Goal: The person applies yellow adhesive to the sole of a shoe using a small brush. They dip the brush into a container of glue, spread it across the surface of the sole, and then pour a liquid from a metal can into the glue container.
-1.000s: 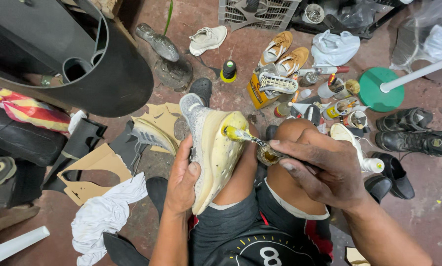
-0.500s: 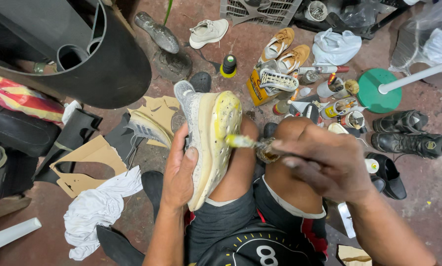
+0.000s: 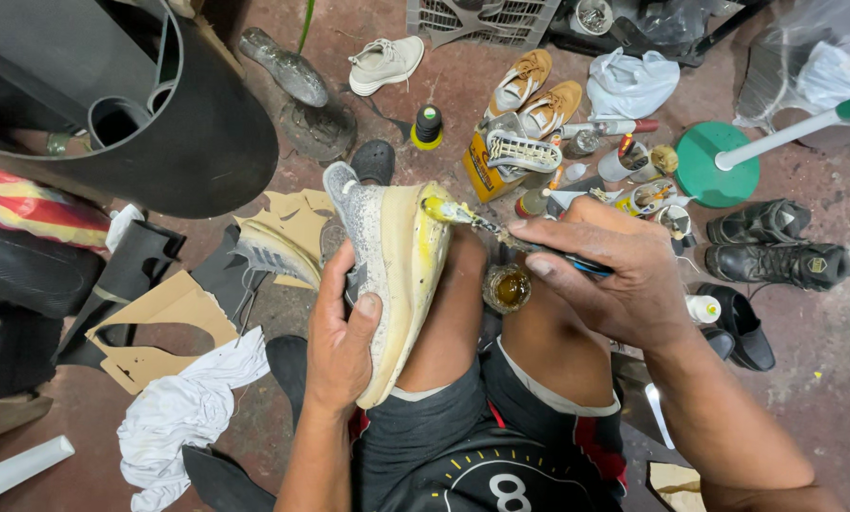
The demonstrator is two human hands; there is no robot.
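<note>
My left hand (image 3: pixel 342 332) grips a grey knit sneaker (image 3: pixel 392 265) by its side, sole turned up and resting on my left thigh. The pale sole is smeared with yellow glue near the toe. My right hand (image 3: pixel 605 270) holds a small brush (image 3: pixel 487 228) whose glue-laden tip touches the sole's toe edge. A small open jar of amber glue (image 3: pixel 508 287) sits between my knees, just under the brush.
A second grey sneaker (image 3: pixel 269 251) lies on cardboard at left, beside a white rag (image 3: pixel 183 412). Tan shoes (image 3: pixel 534 90), bottles, a yellow glue tin (image 3: pixel 482 166), black boots (image 3: pixel 776 246) and a green disc stand (image 3: pixel 719 161) crowd the floor ahead. A big black form (image 3: pixel 112 104) looms upper left.
The brush has moved from the middle of the sole up to the toe edge. The sneaker has tilted slightly in my left hand.
</note>
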